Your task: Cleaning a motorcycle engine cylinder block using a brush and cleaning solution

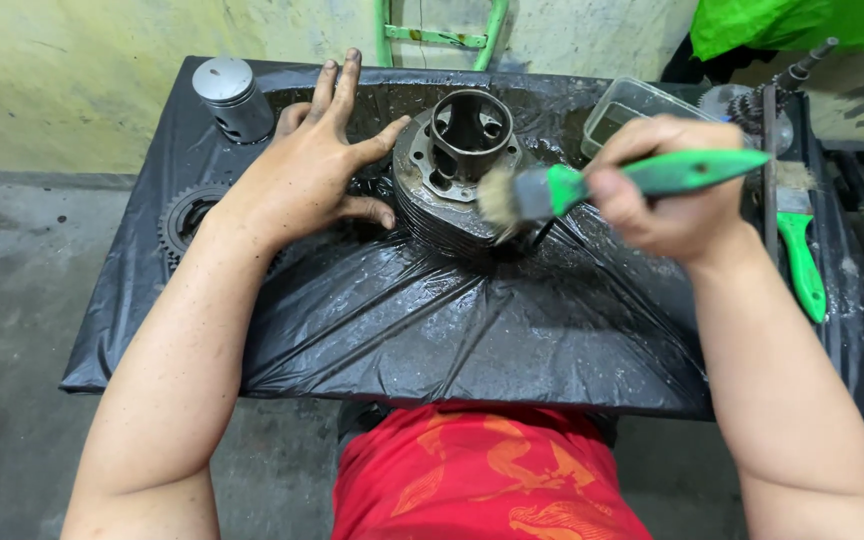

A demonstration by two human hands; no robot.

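Black-covered table (472, 330): two brushes (592, 185) (green-handled)

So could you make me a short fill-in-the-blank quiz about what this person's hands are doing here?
1. The right hand holds a brush with a ____ handle.
2. The left hand rests against the finned metal ____.
3. The table is covered with wet ____ plastic sheet.
4. A second brush lies on the person's ____ side.

Missing words: green; cylinder; black; right
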